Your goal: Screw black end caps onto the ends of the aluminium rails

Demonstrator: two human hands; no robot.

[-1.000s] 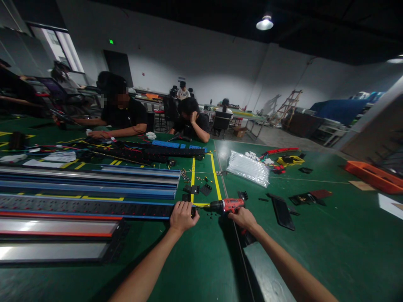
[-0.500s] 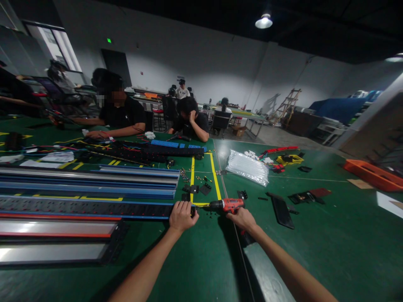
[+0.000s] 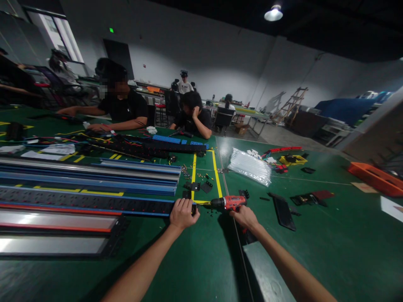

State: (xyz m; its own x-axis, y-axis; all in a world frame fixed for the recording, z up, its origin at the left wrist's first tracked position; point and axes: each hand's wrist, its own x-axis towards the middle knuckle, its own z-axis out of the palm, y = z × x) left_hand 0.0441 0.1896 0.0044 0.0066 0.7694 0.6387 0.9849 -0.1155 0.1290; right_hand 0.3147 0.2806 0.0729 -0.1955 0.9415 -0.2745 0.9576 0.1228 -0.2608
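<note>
My left hand [image 3: 183,214] is wrapped over the right end of a long blue-edged black power strip [image 3: 135,205] that lies on the green table. In my right hand [image 3: 245,217] is a red and black cordless drill [image 3: 232,203], held by its grip and pointing left at the strip's end. Whether the drill's bit touches the strip is too small to tell. Small dark screws [image 3: 212,213] lie on the table below the drill's chuck. Black brackets [image 3: 206,186] rest just beyond, by the yellow tape.
Blue and silver rails [image 3: 151,180] and framed panels [image 3: 63,245] lie left. A plastic-wrapped bundle [image 3: 250,166], a black phone-like slab [image 3: 283,213] and an orange bin [image 3: 374,178] are right. Two co-workers sit across the table, one nearer [image 3: 124,105].
The drill has shifted slightly right, away from the strip's end, in my right hand. My left hand stays on the strip. The whole view has tilted a little.
</note>
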